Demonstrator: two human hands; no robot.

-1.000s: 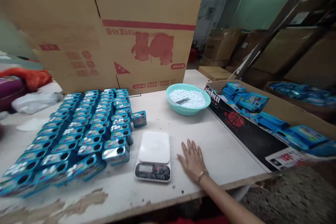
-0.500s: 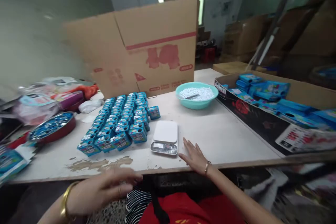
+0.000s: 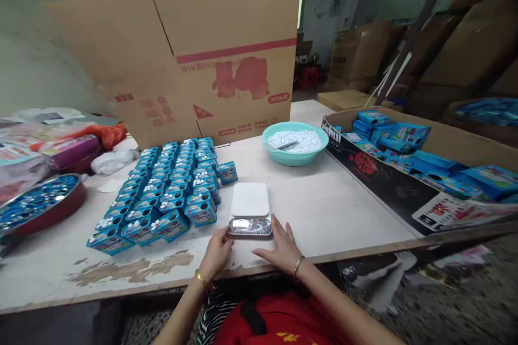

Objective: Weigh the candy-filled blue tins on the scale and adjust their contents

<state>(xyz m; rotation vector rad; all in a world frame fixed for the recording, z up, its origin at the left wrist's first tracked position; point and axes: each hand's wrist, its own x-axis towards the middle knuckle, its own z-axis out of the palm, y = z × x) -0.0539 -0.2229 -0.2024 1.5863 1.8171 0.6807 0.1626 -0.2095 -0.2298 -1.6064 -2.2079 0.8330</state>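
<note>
Right now both hands bracket the small kitchen scale (image 3: 250,209) at the near edge of the worn, peeling white counter (image 3: 343,210): the left hand (image 3: 217,252) lies loosely open with fingertips on its glossy front corner, the right hand (image 3: 283,247) flat and open against its right side. Glossy blue tins (image 3: 170,188) stand in tight rows just left, and a round teal bowl (image 3: 295,143) of white pellets sits beyond.

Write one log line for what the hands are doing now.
left hand: touching scale | right hand: beside scale | table
</note>
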